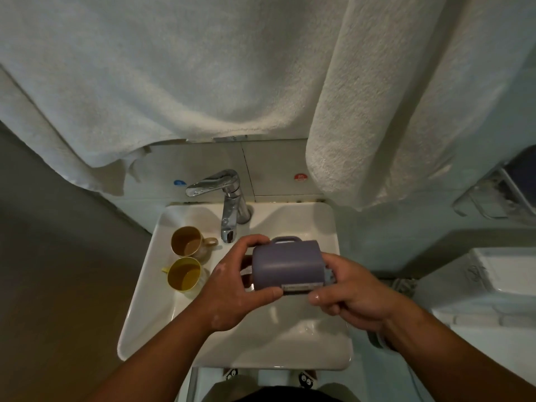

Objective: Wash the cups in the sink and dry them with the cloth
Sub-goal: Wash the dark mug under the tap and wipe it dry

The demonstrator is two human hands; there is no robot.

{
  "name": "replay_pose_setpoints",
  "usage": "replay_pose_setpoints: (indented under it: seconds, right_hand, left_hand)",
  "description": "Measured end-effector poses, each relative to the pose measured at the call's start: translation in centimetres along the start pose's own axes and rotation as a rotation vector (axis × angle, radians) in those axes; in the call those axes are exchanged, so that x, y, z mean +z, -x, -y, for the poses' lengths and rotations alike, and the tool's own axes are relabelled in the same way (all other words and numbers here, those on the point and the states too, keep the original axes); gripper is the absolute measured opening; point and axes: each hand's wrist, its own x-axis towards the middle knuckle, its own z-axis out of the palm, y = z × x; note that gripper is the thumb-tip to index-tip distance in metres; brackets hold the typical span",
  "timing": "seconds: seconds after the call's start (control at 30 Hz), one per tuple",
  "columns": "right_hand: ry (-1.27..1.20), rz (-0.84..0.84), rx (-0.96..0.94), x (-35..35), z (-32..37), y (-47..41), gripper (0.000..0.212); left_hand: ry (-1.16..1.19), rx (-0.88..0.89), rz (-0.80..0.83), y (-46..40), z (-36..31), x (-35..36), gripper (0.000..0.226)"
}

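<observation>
A purple cup (287, 264) lies on its side over the white sink (139, 323), its handle turned away from me and a label strip along its near edge. My left hand (232, 291) grips its left end, fingers over the top and thumb underneath. My right hand (348, 291) grips its right end, and its fingers look wet. Two more cups stand upright on the sink's left ledge: a beige cup (188, 242) behind and a yellow cup (184, 275) in front, both holding some liquid. A white towel (362, 126) hangs above the sink.
A chrome faucet (229, 210) stands at the back of the sink, just beyond the purple cup; no water runs from it. A second white towel (145, 82) drapes across the upper left. A white appliance (493, 285) sits to the right.
</observation>
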Motion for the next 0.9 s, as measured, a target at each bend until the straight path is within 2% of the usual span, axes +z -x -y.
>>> replay_pose_setpoints:
  seconds: [0.1,0.2,0.33,0.43,0.57,0.63,0.7,0.77,0.83,0.9]
  right_hand:
    - [-0.009,-0.179,0.029,-0.7,0.4,-0.4,0.052]
    - [-0.014,-0.382,0.094,-1.2,-0.1,-0.7,0.035]
    - [-0.034,-0.590,0.086,-1.1,-0.8,-0.7,0.026]
    - [-0.093,-0.628,0.007,-0.4,-0.5,-0.1,0.025]
    - [-0.134,-0.574,-0.078,2.5,-0.8,-0.6,0.020]
    - [0.107,-0.661,-0.095,3.6,-1.5,-1.4,0.014]
    - [0.511,-0.776,-0.130,3.7,-2.0,-1.9,0.009]
    - [0.795,-0.807,-0.148,3.3,-1.8,-1.8,0.018]
    - [0.972,-0.801,-0.112,2.9,-1.7,-1.8,0.035]
    - [1.122,-0.812,-0.211,2.3,-2.0,-1.8,0.049]
  left_hand:
    - [-0.046,-0.012,-0.055,0.0,0.9,0.0,0.090]
    - [-0.122,0.001,-0.093,0.3,2.8,0.0,0.086]
    - [-0.088,-0.108,-0.214,0.7,5.0,-0.5,0.084]
    - [-0.171,-0.152,-0.281,0.8,5.9,-0.5,0.083]
    - [-0.142,-0.133,-0.247,0.6,5.1,0.9,0.083]
    - [-0.117,-0.118,-0.238,0.3,4.7,1.7,0.084]
    - [-0.123,-0.105,-0.248,0.0,4.4,2.1,0.083]
    - [-0.110,-0.098,-0.268,-0.1,4.3,2.0,0.080]
    - [-0.097,-0.101,-0.264,-0.1,4.2,1.8,0.077]
    - [-0.098,-0.111,-0.246,0.0,4.1,1.7,0.076]
